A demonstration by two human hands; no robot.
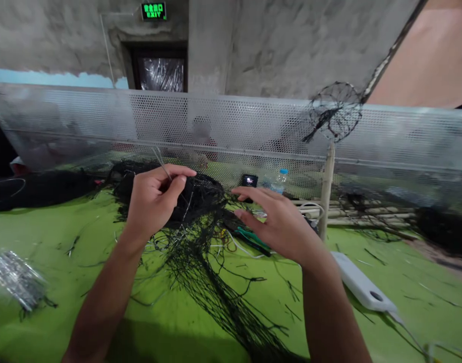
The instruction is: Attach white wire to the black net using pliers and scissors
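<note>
My left hand (151, 201) is raised over the table, its thumb and forefinger pinched on thin grey wire-like strands (160, 157) that stick up behind the fingers. To its right, my right hand (282, 222) has its thumb and fingers apart, with nothing visible between them. Below and between both hands lies a black knotted net (200, 275), stretching toward me from a dark heap of netting (212, 189). Part of that heap is hidden behind my left hand. Green-handled pliers or cutters (253, 239) lie just under my right fingers.
A wooden post (327, 186) with a round net on top stands at the right, before a perforated metal screen (231, 121). A white power bank (363, 282) with a cable, a water bottle (280, 181), a phone (249, 180) and a silvery bundle (17, 280) lie about the green table (64, 222).
</note>
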